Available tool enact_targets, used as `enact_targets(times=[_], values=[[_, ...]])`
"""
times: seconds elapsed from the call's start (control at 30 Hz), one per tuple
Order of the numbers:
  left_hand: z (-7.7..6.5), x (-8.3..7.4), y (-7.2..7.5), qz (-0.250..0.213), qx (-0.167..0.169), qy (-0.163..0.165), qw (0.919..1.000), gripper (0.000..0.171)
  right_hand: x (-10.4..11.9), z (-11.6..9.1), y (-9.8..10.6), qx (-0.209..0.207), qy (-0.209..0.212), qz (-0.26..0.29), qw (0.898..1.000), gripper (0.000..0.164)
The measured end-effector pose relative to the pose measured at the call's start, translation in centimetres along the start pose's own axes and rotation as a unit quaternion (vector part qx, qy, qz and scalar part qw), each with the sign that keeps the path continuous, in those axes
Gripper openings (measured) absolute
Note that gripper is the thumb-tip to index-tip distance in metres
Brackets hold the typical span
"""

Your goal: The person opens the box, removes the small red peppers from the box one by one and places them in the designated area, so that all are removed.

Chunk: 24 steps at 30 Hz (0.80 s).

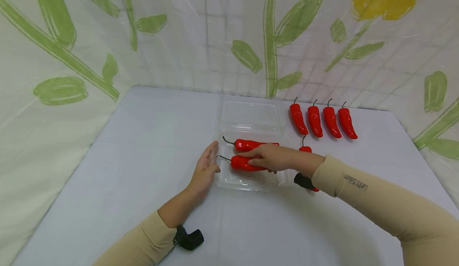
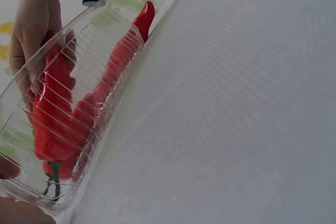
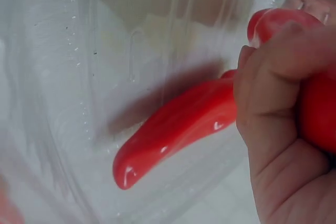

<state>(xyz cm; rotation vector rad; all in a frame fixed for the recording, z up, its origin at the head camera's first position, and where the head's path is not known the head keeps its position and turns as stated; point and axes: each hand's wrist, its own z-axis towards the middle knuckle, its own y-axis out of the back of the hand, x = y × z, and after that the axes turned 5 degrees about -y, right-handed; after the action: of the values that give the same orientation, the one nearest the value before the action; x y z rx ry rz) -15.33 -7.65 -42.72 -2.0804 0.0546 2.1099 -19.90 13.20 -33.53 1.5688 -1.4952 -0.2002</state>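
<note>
A clear plastic clamshell box [image 1: 238, 182] lies on the table, its lid [image 1: 251, 112] folded back behind it. My left hand [image 1: 203, 172] grips the box's left end wall between thumb and fingers. In the head view my right hand [image 1: 269, 157] holds a red pepper [image 1: 239, 163] inside the box, its green stem pointing left. Just behind that one, another red pepper [image 1: 247, 145] lies in the box, partly covered by the right hand. The right wrist view shows the lying pepper's smooth tip [image 3: 152, 145] on the box's floor, beside the curled fingers [image 3: 273, 87].
Several red peppers [image 1: 314, 121] stand in a row at the back right, stems toward the rear. Another red pepper [image 1: 305, 149] lies right of the box, mostly hidden by my right forearm. A flower-printed curtain [image 1: 186, 59] hangs behind the white table [image 1: 143, 138].
</note>
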Motion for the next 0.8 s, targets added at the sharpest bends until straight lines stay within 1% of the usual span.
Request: enact_targets(times=[0.13, 0.37, 0.5, 0.63, 0.8], values=[[0.0, 0.0, 0.0, 0.0, -0.002, -0.002, 1.0, 0.074, -0.4, -0.5, 0.2, 0.002, -0.006, 0.033, 0.999, 0.05], [0.0, 0.0, 0.0, -0.001, -0.002, -0.003, 1.0, 0.075, -1.4, -1.9, 0.8, -0.011, 0.001, 0.045, 0.999, 0.051], [0.0, 0.1, 0.0, -0.007, -0.001, -0.001, 1.0, 0.076, -1.9, -2.9, 1.0, -0.028, 0.011, 0.061, 0.998, 0.051], [0.0, 0.0, -0.1, -0.013, -0.001, -0.001, 0.9999, 0.077, -2.6, -4.2, 1.1, -0.046, 0.018, 0.089, 0.995, 0.05], [0.0, -0.1, -0.1, -0.015, -0.001, 0.0, 0.9999, 0.077, -3.7, -5.7, 0.9, -0.081, 0.008, 0.108, 0.991, 0.051]])
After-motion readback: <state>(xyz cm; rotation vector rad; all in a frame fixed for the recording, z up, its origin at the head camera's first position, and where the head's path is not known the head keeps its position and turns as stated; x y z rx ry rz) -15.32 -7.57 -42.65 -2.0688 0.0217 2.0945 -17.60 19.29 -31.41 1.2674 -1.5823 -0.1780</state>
